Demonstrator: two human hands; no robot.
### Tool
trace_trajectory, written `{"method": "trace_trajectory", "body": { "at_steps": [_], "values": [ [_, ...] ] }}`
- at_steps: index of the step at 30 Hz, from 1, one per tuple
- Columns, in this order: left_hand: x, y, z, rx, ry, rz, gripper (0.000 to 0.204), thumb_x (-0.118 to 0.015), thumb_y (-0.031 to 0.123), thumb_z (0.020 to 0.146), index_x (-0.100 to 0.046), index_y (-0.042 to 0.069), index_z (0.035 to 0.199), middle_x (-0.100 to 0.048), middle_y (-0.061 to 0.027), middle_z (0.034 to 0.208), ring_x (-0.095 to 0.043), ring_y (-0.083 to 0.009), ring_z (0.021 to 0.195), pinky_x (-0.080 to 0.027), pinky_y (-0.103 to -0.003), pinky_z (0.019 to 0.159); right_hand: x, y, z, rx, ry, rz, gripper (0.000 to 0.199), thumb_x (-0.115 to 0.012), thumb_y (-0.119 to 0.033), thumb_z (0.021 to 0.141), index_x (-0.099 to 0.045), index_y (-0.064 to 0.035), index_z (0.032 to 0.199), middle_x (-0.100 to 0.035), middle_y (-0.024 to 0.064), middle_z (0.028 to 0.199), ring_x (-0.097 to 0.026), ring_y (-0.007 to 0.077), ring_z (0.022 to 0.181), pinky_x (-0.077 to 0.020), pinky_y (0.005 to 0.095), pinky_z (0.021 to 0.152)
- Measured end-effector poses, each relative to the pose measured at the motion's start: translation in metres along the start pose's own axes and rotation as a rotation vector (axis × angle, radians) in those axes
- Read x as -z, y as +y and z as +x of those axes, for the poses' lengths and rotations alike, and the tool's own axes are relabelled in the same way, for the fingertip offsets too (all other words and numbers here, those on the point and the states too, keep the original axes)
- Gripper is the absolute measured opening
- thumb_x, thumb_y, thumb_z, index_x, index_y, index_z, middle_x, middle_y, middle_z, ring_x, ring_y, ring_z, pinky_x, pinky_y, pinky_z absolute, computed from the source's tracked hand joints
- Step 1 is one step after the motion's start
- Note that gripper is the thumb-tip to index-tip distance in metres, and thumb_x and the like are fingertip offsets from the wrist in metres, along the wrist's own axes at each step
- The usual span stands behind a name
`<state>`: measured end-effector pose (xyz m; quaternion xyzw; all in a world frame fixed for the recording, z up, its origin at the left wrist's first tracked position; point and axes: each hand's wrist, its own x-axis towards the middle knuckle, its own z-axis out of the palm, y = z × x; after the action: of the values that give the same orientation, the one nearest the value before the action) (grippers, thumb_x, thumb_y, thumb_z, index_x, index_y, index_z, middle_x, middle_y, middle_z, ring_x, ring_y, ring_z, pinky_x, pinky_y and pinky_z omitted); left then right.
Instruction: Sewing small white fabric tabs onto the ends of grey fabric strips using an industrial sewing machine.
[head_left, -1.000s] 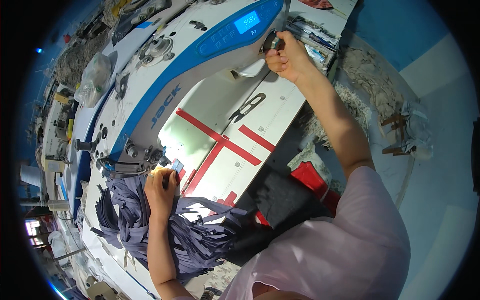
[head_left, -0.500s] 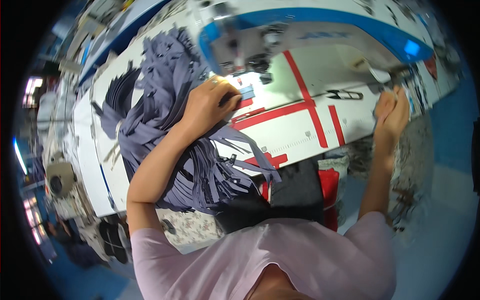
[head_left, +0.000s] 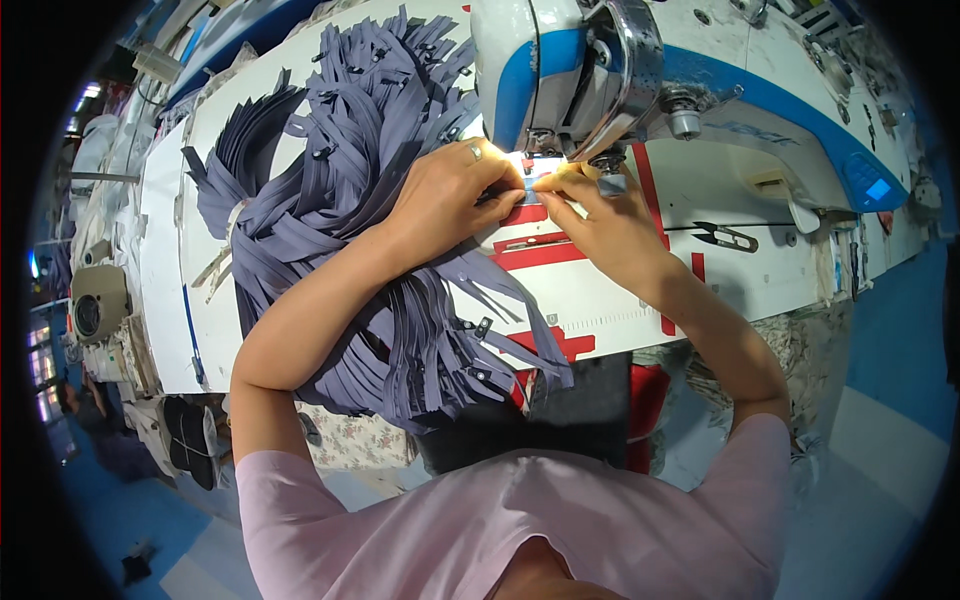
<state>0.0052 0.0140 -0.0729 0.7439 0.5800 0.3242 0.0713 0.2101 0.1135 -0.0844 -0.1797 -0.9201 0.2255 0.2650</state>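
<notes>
Under the lit needle area of a white and blue sewing machine [head_left: 740,90], both my hands meet at a small blue-grey piece of fabric [head_left: 531,186]. My left hand [head_left: 450,195], with a ring on one finger, pinches its left side between thumb and fingers. From the right, my right hand [head_left: 615,220] has thumb and fingertips closed on the other side. My fingers cover most of the piece. A large bundle of grey-purple zippers [head_left: 350,190] lies left of the machine, partly beneath my left forearm, with loose ends and dark sliders hanging over the front edge.
Thread snips [head_left: 727,237] lie on the white tabletop [head_left: 610,310] right of my right hand. Red tape strips [head_left: 545,253] mark the surface around the needle area. The machine head rises just beyond my hands. A beige machine part [head_left: 98,300] stands farther left.
My right hand has come from the table's right side to the needle area and closed on the fabric piece beside my left hand. The view has shifted.
</notes>
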Motion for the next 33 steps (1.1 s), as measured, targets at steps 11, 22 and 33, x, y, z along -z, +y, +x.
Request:
{"method": "trace_trajectory", "body": {
  "at_steps": [11,22,33],
  "values": [
    [0.0,-0.016,0.0,-0.023,0.029,0.039,0.014,-0.076,0.016,0.078,-0.07,0.007,0.086,-0.062,-0.0082,0.079,-0.06,-0.0276,0.075,-0.049,-0.039,0.067,-0.024,0.023,-0.001,0.337,0.196,-0.334,0.013,-0.072,-0.012,0.084,-0.069,-0.0037,0.093,-0.066,0.0133,0.091,-0.061,0.0326,0.089,-0.0505,0.0433,0.082],
    [-0.002,-0.023,0.002,0.017,0.054,0.021,0.023,-0.078,0.015,0.076,-0.067,0.002,0.092,-0.063,-0.0138,0.088,-0.06,-0.0336,0.081,-0.049,-0.042,0.071,-0.025,0.027,0.003,0.298,0.139,-0.361,0.018,-0.069,-0.01,0.082,-0.064,-0.0047,0.098,-0.064,0.0151,0.097,-0.059,0.0337,0.096,-0.0499,0.0456,0.084],
    [0.002,-0.024,-0.001,-0.016,0.011,0.048,0.033,-0.077,0.013,0.075,-0.067,0.004,0.105,-0.064,-0.0167,0.103,-0.061,-0.0377,0.091,-0.051,-0.044,0.078,-0.026,0.045,-0.009,0.304,-0.064,-0.423,0.042,-0.063,-0.01,0.09,-0.046,-0.0039,0.128,-0.045,0.0172,0.126,-0.054,0.0303,0.112,-0.0511,0.0471,0.091]
  ]
}}
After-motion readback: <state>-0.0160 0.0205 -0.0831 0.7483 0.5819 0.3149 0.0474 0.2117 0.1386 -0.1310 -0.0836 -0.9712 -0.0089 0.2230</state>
